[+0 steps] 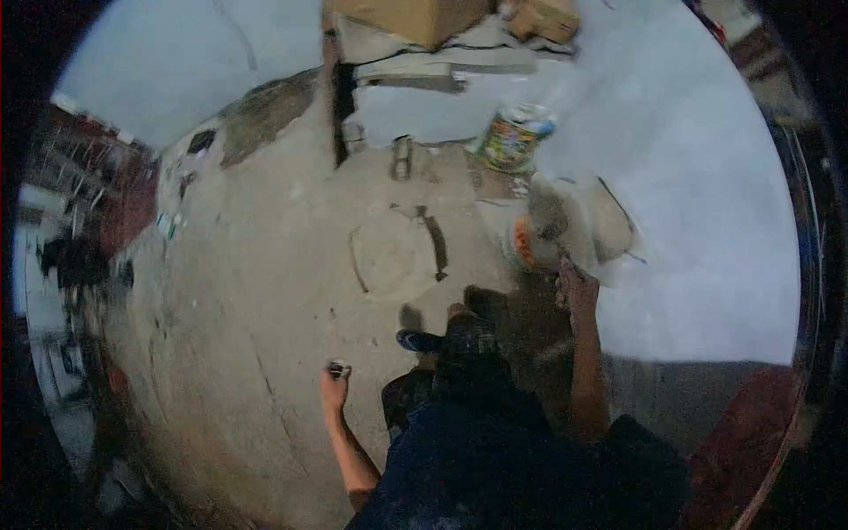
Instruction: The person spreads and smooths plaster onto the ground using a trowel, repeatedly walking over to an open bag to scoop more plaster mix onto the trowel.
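My left hand (334, 389) is held out low over the floor, fingers closed around a small dark object (336, 368) too blurred to name. At the right, my right hand (579, 290) is closed and reaches up to a pale bucket (523, 243) with an orange mark on its side. From its fingers a grey trowel-like tool (549, 212) seems to extend over the bucket. Blur hides where the tool ends and the bucket's contents begin.
A colourful printed bucket (515, 139) stands beyond the pale one. Cardboard boxes (402, 18) sit on a stack at the top. A ring-shaped mark (397, 252) lies on the concrete floor (238, 265). White wall or sheeting (698, 221) is on the right.
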`<state>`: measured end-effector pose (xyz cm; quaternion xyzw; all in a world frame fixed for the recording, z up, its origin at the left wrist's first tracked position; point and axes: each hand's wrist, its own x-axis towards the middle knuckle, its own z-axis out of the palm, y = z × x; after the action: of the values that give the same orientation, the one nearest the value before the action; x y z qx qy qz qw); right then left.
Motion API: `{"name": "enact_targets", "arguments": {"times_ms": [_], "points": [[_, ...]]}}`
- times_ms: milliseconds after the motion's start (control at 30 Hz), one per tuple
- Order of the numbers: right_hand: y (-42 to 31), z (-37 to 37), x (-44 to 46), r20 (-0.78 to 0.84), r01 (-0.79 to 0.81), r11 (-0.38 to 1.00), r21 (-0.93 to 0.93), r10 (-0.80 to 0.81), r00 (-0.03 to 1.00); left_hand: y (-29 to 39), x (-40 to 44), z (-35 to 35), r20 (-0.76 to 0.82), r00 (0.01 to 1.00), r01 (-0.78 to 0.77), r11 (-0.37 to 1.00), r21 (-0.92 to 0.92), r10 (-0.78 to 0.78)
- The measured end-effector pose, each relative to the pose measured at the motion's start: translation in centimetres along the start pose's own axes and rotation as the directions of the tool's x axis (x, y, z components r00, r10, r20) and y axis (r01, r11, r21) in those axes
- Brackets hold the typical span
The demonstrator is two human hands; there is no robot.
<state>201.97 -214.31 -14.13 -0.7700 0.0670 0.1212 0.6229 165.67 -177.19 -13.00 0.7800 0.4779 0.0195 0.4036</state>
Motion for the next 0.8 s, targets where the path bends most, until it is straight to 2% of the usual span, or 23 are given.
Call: {"name": "enact_targets", "arguments": {"times_ms": [33, 100, 133, 200, 233, 300, 333, 400, 433, 533, 600, 633, 700, 767, 800], "points": [[-0.5, 2.5, -1.0, 0.059, 0.068, 0.998, 0.016, -0.069, 0.996, -5.8, 0.5, -1.9, -0.024, 0.995, 0.099, 0.995, -0.031, -0.100], [-5.5, 9.0, -5.1, 0.027, -0.291, 0.957, 0.012, 0.291, 0.956, -7.4, -0.6, -6.5, -0.133, 0.979, 0.149, 0.987, -0.066, -0.157], [-6.1, 11.9, -6.5, 0.072, -0.282, 0.959, -0.016, 0.283, 0.957, -7.9, -1.2, -8.7, -0.210, 0.957, 0.186, 0.979, -0.088, -0.201], [-6.7, 17.4, -9.4, 0.241, -0.206, 0.974, 0.096, 0.178, 0.954, -10.0, -1.1, -13.5, -0.273, 0.913, 0.279, 0.952, -0.126, -0.303], [-7.0, 20.4, -10.8, 0.287, -0.201, 0.977, 0.072, 0.173, 0.942, -12.0, -1.2, -16.0, -0.304, 0.880, 0.337, 0.931, -0.142, -0.365], [-7.4, 26.4, -12.8, 0.399, -0.190, 0.968, -0.164, 0.241, 0.885, -20.8, -0.5, -19.7, -0.335, 0.888, 0.164, 0.898, -0.408, -0.314], [-5.9, 29.6, -13.2, 0.440, -0.167, 0.968, -0.185, 0.233, 0.867, -22.4, -0.9, -21.5, -0.361, 0.865, 0.177, 0.884, -0.433, -0.350], [-1.3, 36.9, -13.7, 0.471, 0.029, 0.997, -0.072, 0.008, 0.882, -24.4, -1.3, -26.1, -0.431, 0.736, 0.290, 0.819, -0.496, -0.521], [-8.1, 41.0, -18.3, 0.500, 0.008, 0.961, -0.275, 0.136, 0.855, -25.7, -1.0, -29.1, -0.447, 0.709, 0.302, 0.807, -0.507, -0.546], [-6.9, 53.0, -22.4, 0.590, 0.081, 0.964, -0.254, 0.088, 0.802, -30.4, -0.6, -36.6, -0.496, 0.604, 0.353, 0.767, -0.535, -0.624], [-8.4, 61.3, -25.3, 0.672, 0.152, 0.957, -0.249, 0.057, 0.738, -34.0, -0.4, -40.5, -0.583, 0.573, 0.337, 0.814, -0.473, -0.576], [-9.8, 65.6, -27.0, 0.721, 0.198, 0.948, -0.250, 0.046, 0.692, -37.4, -0.6, -41.5, -0.586, 0.496, 0.421, 0.768, -0.483, -0.641], [-13.3, 73.9, -31.9, 0.770, 0.165, 0.964, -0.211, 0.060, 0.635, -41.0, -0.7, -45.3, -0.468, 0.585, 0.467, 0.747, -0.474, -0.663], [-14.7, 81.5, -37.0, 0.816, 0.126, 0.976, -0.179, 0.075, 0.574, -44.2, -2.1, -47.6, -0.471, 0.487, 0.509, 0.677, -0.532, -0.736], [-13.9, 84.7, -39.4, 0.832, 0.069, 0.973, -0.221, 0.151, 0.534, -46.3, -3.4, -48.8, -0.455, 0.425, 0.538, 0.623, -0.569, -0.783]]}}
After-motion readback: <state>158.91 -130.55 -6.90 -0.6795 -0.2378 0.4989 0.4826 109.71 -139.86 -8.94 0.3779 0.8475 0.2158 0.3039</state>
